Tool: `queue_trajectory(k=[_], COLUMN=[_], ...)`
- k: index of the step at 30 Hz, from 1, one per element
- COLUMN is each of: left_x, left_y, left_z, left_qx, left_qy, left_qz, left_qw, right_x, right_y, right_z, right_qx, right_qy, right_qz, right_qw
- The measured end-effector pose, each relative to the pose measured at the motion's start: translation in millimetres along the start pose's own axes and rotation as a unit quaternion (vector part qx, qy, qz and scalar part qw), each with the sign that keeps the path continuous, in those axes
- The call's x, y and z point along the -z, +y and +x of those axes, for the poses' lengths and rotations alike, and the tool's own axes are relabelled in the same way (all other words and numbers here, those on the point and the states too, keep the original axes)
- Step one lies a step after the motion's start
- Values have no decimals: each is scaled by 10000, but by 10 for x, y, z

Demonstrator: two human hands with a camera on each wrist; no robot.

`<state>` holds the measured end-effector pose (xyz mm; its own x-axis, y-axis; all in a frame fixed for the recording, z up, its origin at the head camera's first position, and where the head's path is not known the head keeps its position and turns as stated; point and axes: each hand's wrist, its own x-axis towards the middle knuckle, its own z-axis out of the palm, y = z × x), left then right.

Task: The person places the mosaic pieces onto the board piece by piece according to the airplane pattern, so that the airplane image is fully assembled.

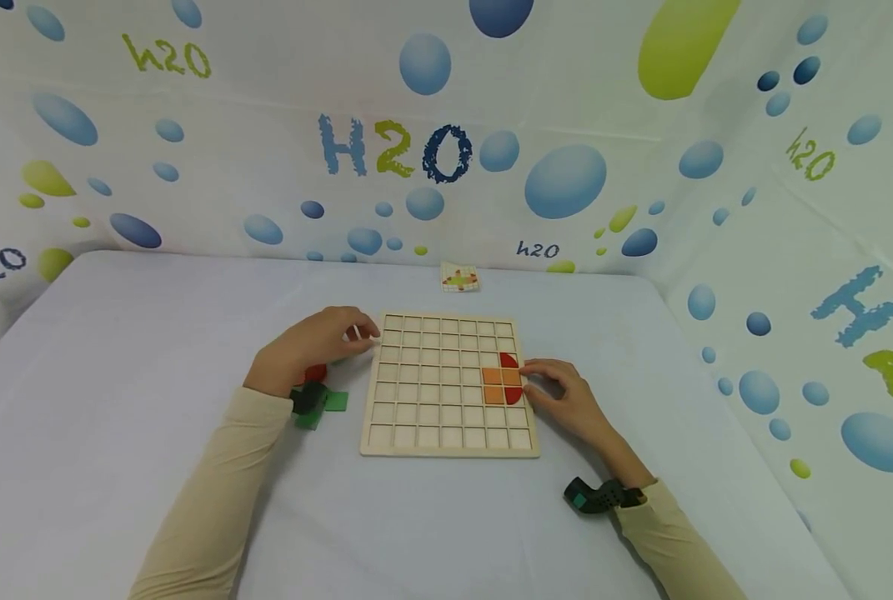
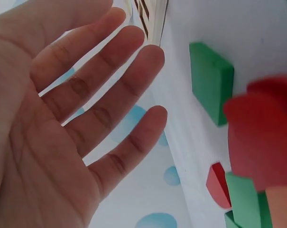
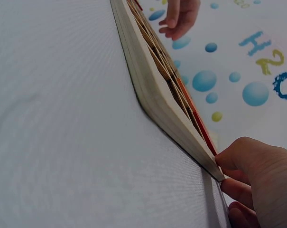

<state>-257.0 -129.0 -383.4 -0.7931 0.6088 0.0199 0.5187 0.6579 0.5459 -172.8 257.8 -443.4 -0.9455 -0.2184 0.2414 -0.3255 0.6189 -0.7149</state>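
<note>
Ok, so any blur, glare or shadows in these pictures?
Head view: even light, no strong glare, soft shadow beside the left sleeve; left wrist view: the nearest red piece looks blurred; right wrist view: the board slants steeply, a thin shadow along its lower edge.

**Covered, Cropped, Tiny**

Cannot count the green pieces (image 1: 337,402) and red pieces (image 1: 315,372), partly hidden behind the left wrist camera (image 1: 309,398). Cannot make out the small card (image 1: 459,278) in detail. In right wrist view, see board (image 3: 153,102) cut off above.
</note>
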Motion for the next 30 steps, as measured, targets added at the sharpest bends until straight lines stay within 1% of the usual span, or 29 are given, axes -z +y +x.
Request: queue_trajectory(k=[8,12,16,23,30], left_x=[60,77,96,118,123], left_y=[-127,-173,-206,-240,-210], left_z=[-68,-84,-108,-145,-186], left_qx=[197,473,645,768,903], left_qy=[75,31,-10,-165,-328], left_qz=[-113,-216,-309,-473,-481], left_qw=[9997,9986,9974,9958,9942], right_x=[-1,4,4,1,13], right_y=[18,16,19,22,5], right_z=[-5,-3,-3,-8,-17], right_qx=[-21,-26,-37,-10,-38], right_qy=[-7,-4,-12,-16,5], right_qz=[-15,-31,-25,-51,-33], right_qw=[10000,10000,10000,10000,10000])
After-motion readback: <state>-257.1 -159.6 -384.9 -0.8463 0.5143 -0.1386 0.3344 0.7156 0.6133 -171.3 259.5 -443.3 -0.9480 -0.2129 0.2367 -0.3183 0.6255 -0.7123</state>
